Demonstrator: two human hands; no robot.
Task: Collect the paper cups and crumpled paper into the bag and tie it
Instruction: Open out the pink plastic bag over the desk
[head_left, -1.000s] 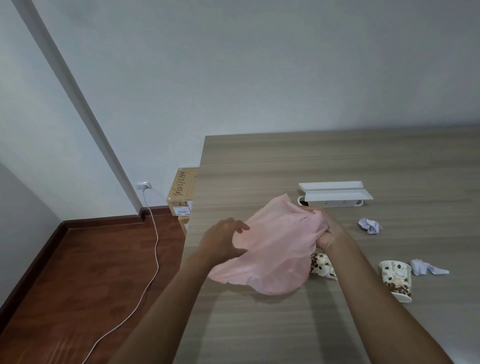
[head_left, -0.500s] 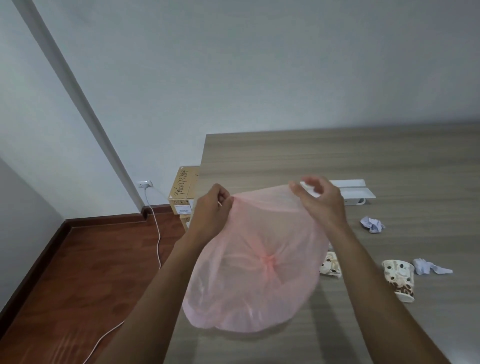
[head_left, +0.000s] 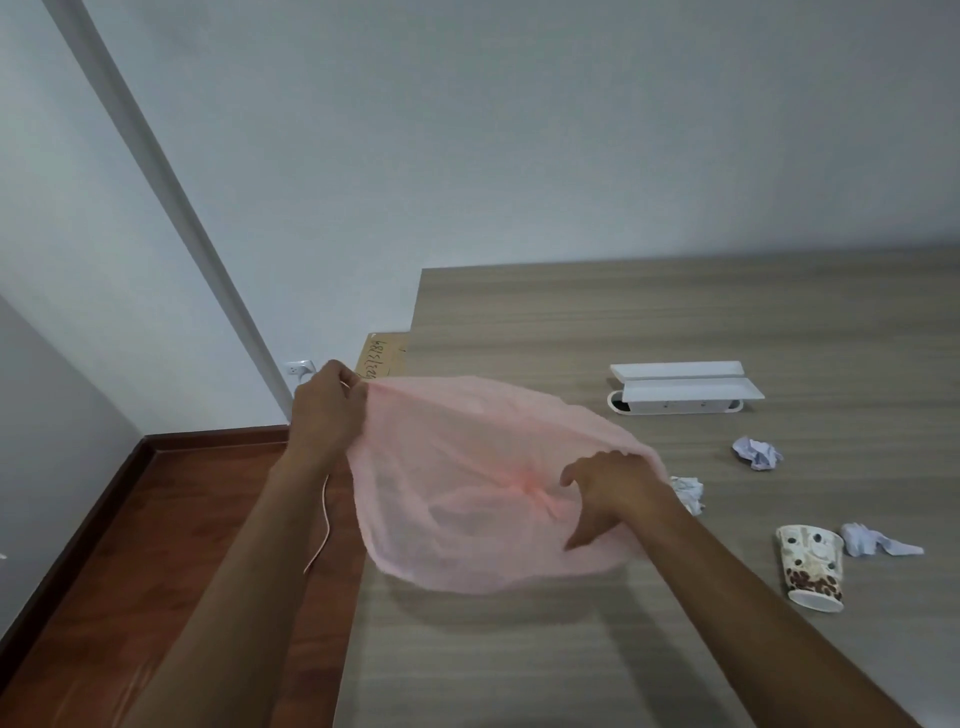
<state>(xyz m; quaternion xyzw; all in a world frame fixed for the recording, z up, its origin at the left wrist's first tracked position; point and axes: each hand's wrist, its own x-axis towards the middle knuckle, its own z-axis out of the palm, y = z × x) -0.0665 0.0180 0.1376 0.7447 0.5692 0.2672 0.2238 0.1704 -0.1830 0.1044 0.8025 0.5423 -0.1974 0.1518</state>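
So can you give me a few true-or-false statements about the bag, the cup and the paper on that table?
1. The left hand pinches the pink bag at its rim. True.
2. The paper cup is already inside the bag. False: it lies tipped on the table, right of the bag.
3. Three balls of crumpled paper lie on the table. True.
4. The bag is tied shut. False: both hands hold it spread open, the right hand at its near edge.
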